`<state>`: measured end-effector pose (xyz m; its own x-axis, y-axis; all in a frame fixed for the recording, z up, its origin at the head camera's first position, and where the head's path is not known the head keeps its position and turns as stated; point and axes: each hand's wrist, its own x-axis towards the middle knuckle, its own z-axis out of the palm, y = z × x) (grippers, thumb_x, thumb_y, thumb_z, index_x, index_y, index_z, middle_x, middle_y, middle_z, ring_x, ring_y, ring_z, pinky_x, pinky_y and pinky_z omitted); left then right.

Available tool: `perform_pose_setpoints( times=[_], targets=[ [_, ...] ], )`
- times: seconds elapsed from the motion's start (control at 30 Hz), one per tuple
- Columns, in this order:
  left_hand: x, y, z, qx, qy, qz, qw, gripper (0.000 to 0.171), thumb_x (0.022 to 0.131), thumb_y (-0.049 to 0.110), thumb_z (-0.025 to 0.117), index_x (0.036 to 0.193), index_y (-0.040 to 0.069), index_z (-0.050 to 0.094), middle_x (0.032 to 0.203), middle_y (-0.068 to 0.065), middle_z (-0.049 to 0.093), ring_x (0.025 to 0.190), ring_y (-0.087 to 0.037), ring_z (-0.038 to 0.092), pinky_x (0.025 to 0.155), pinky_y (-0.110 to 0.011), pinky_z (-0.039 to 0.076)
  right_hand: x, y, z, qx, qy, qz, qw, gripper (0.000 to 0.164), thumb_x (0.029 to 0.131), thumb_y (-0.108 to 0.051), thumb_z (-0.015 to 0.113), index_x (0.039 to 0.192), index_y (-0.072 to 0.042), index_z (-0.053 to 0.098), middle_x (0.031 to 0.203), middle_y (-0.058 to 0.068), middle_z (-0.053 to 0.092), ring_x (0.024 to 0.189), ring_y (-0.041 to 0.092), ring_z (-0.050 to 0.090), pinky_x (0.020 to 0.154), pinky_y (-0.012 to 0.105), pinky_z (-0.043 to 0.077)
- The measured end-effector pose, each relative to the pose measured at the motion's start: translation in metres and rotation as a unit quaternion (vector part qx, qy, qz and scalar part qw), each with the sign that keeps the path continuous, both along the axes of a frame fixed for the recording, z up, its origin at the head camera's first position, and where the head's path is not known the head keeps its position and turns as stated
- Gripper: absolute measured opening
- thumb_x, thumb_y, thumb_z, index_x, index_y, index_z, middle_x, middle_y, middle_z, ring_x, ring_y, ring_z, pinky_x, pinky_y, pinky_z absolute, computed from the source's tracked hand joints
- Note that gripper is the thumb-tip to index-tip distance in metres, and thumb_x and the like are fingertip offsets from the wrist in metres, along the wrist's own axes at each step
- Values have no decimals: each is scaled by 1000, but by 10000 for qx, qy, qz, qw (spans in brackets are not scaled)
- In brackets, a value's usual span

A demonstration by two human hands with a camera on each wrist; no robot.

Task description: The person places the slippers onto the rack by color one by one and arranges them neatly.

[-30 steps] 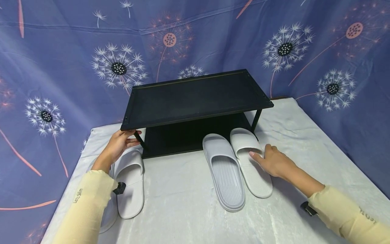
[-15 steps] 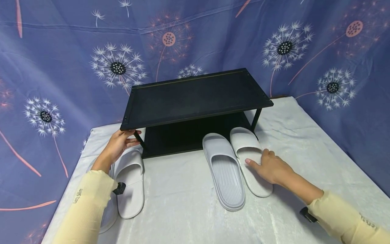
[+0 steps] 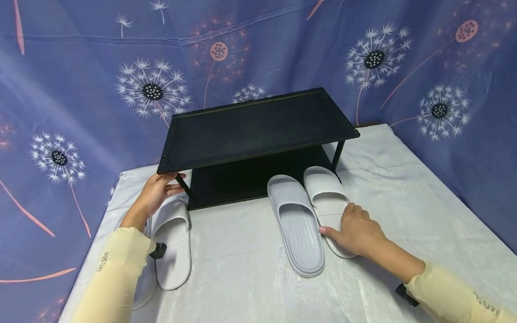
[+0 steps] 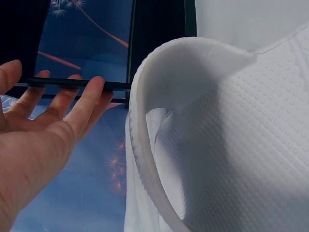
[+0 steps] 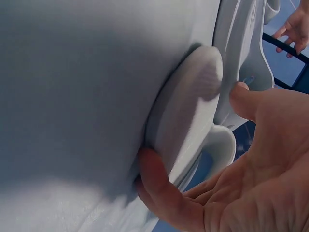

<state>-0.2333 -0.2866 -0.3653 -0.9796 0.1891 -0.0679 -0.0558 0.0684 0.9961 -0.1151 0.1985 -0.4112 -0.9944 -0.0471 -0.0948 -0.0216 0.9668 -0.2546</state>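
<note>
My right hand [image 3: 359, 231] spans the white slide slipper [image 3: 325, 190], its fingers curled at the outer edge and its thumb across to the inner edge. In the right wrist view, bent fingers [image 5: 154, 179] touch the side of its sole near the heel. A grey slide slipper [image 3: 296, 224] lies close on its left. Both slippers' toes rest at the front of the black two-tier shoe rack [image 3: 258, 128]. My left hand [image 3: 155, 193] is at the rack's left front post, below the top board. Its fingers [image 4: 91, 96] stay fairly straight, lying against the post.
Another white slide slipper [image 3: 173, 244] lies below my left hand, beside a grey one [image 3: 143, 287] partly hidden by the sleeve. A white cloth [image 3: 242, 264] covers the table. A blue dandelion-print curtain [image 3: 274, 40] hangs behind and at both sides.
My right hand has slid back along the white slipper from near its strap toward the heel. The slippers, rack and left hand have stayed put; the head view has shifted slightly.
</note>
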Motion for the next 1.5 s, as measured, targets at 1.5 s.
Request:
perform_pose_setpoints(
  times=[1.5],
  targets=[
    [0,0,-2,63,14,-14,10000,16,102,24,49,117,20,53,114,-5,57,89,-18,66,87,-29,55,11,-4,-1,-299,-15,159,9994,93,61,-46,86,103,20,36,88,29,43,85,43,46,61,53,49]
  ],
)
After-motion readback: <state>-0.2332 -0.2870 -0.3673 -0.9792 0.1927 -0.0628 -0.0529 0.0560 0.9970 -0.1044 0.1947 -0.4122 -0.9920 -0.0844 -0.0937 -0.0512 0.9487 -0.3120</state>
